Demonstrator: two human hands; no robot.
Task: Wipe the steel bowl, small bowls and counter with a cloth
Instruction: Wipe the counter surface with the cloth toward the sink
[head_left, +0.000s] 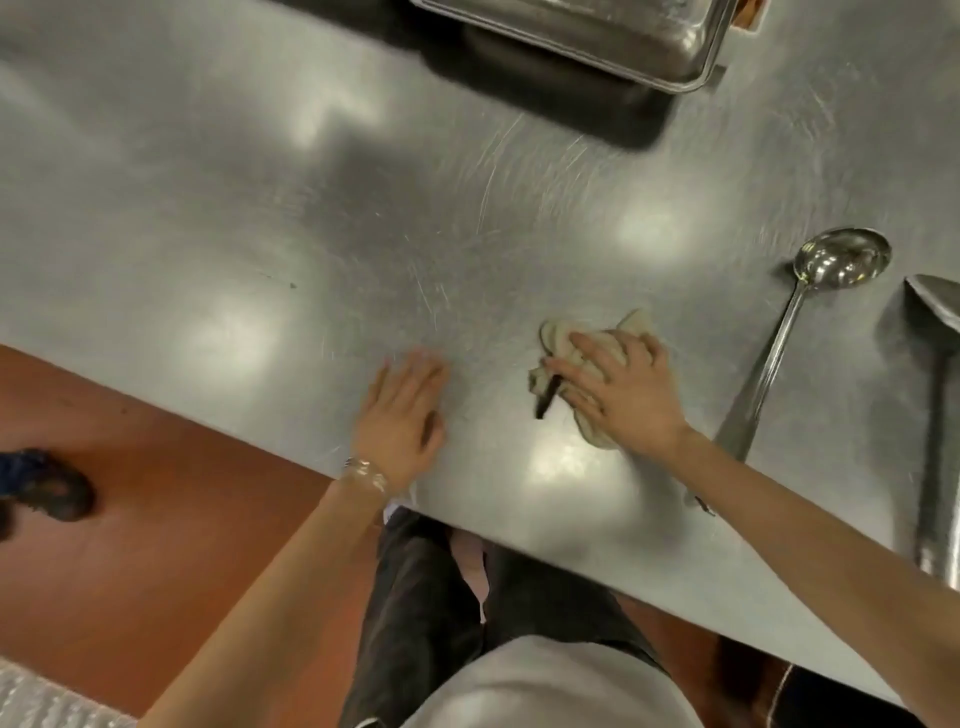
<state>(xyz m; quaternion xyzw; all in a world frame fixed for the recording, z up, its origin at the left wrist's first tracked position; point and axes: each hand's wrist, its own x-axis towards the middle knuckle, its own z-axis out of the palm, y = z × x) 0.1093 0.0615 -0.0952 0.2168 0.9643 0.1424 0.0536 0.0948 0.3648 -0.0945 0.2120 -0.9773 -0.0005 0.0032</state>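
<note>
My right hand (618, 387) lies on the crumpled pale cloth (563, 332), fingers stretched out and a little apart, pressing it onto the steel counter (311, 208) near the front edge. My left hand (405, 410) rests flat on the counter just beside it, fingers straight and close together, holding nothing, with a bracelet (366, 474) at the wrist. A ladle (831, 265) lies to the right of the cloth, and a steel tray (597, 36) sits at the far side.
</note>
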